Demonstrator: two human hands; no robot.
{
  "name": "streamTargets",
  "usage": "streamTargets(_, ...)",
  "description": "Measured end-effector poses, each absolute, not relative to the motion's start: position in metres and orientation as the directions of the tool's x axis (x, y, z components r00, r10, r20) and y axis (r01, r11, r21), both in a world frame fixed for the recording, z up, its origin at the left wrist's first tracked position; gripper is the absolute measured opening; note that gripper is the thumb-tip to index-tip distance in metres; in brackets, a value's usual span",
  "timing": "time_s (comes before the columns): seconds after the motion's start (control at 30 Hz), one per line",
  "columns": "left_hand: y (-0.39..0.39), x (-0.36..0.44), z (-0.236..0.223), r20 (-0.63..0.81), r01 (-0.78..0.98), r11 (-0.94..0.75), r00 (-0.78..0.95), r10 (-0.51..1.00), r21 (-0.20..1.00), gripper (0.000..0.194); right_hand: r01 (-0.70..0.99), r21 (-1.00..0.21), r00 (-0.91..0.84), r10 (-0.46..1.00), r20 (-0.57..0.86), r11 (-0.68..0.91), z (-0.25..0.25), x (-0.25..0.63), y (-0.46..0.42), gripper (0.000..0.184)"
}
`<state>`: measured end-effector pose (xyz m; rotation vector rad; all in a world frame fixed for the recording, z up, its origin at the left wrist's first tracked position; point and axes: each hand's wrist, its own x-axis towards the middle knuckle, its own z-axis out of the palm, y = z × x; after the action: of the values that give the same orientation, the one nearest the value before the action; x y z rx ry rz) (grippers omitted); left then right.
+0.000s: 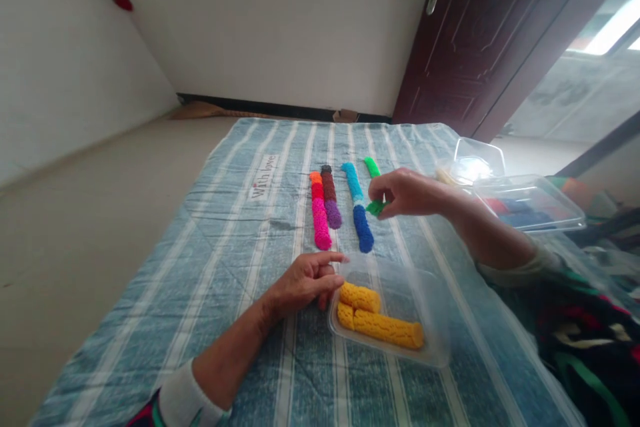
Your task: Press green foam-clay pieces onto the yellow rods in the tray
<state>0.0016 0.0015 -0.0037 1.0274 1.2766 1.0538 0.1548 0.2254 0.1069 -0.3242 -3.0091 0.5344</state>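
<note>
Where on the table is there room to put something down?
Mostly the left side of the cloth, between the "With love" lettering and the left arm. Also a bare strip on the near side of the tub. It's crowded around the right hand, by the blue roll and green roll.

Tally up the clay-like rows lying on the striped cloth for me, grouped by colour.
Orange, red and pink row: 1
Black, brown and purple row: 1
Blue row: 1
Green row: 1, its near end hidden by the right hand
Total: 4 rows
</note>
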Motion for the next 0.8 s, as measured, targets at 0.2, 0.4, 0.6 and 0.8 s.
streamTargets(0.2, 0.002, 0.003, -0.003, -0.21, -0.041, 0.211, 0.016, 0.978, 0.977, 0.059, -0.14, -0.175, -0.97, -0.17, -0.174, 0.975, 0.108, 0.165, 0.149, 0.013)
streamTargets(0.4, 0.003, 0.003, -0.003, -0.175, -0.036, 0.176, 0.027, 0.984, 0.984, 0.064, -0.216, 0.059, -0.945, -0.194, -0.262, 0.975, 0.081, 0.158, 0.119, 0.018)
streamTargets(0.6, 0.002, 0.004, -0.002, -0.175, -0.048, 0.176, 0.028, 0.984, 0.983, 0.069, -0.197, 0.147, -0.967, -0.168, -0.19, 0.969, 0.075, 0.161, 0.117, 0.02)
streamTargets(0.8, 0.002, 0.005, -0.001, -0.158, -0.033, 0.158, 0.027, 0.987, 0.987, 0.061, -0.216, 0.177, -0.975, -0.201, -0.098, 0.96, 0.068, 0.162, 0.122, 0.024)
